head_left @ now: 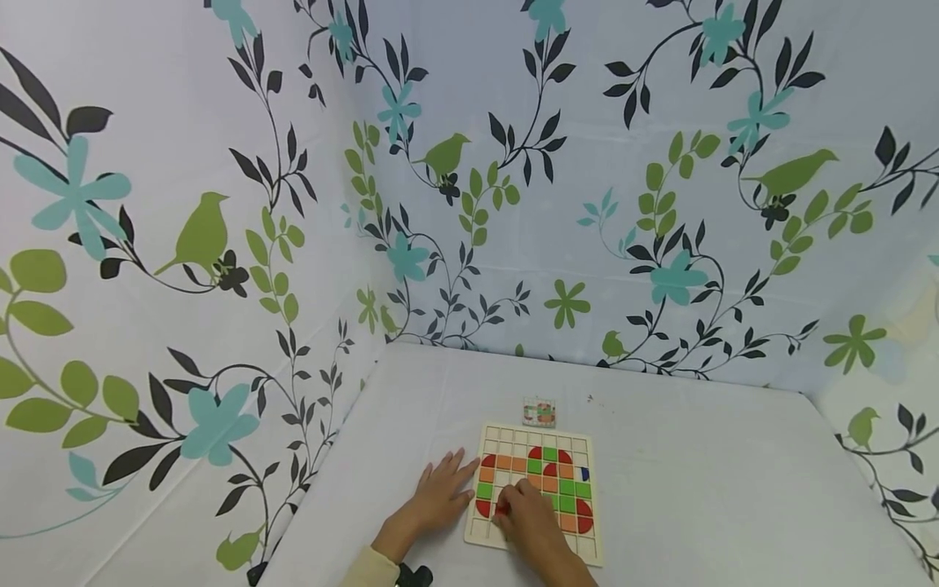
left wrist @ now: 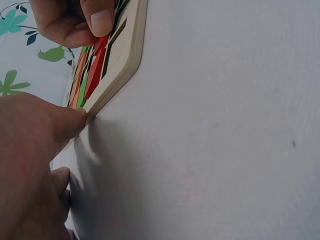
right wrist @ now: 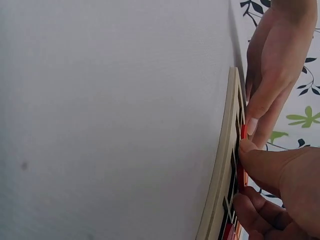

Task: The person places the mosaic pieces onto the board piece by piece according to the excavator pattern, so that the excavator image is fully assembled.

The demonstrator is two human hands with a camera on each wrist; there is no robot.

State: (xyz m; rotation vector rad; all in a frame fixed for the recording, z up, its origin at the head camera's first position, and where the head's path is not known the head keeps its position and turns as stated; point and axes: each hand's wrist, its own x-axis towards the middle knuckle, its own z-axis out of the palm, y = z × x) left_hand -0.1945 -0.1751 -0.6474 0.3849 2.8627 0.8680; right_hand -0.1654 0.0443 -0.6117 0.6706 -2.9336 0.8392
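A wooden grid board point(head_left: 502, 434) lies on the table, with red rounded pieces point(head_left: 584, 515), green squares point(head_left: 567, 487) and orange squares point(head_left: 518, 465) set in its cells. My right hand point(head_left: 531, 518) is over the lower middle of the board and pinches a red piece point(right wrist: 241, 172) between thumb and fingers, close over the cells. My left hand point(head_left: 440, 489) rests at the board's left side, fingers spread and straight. In the left wrist view its thumb point(left wrist: 70, 122) touches the board's edge.
Just beyond the board's far edge lies a small picture card point(head_left: 539, 412) with a coloured pattern. A dark blue piece point(head_left: 584, 474) sits near the board's right edge. White cloth printed with leaves and birds point(head_left: 440, 155) hangs behind and at both sides of the white table point(head_left: 697, 473).
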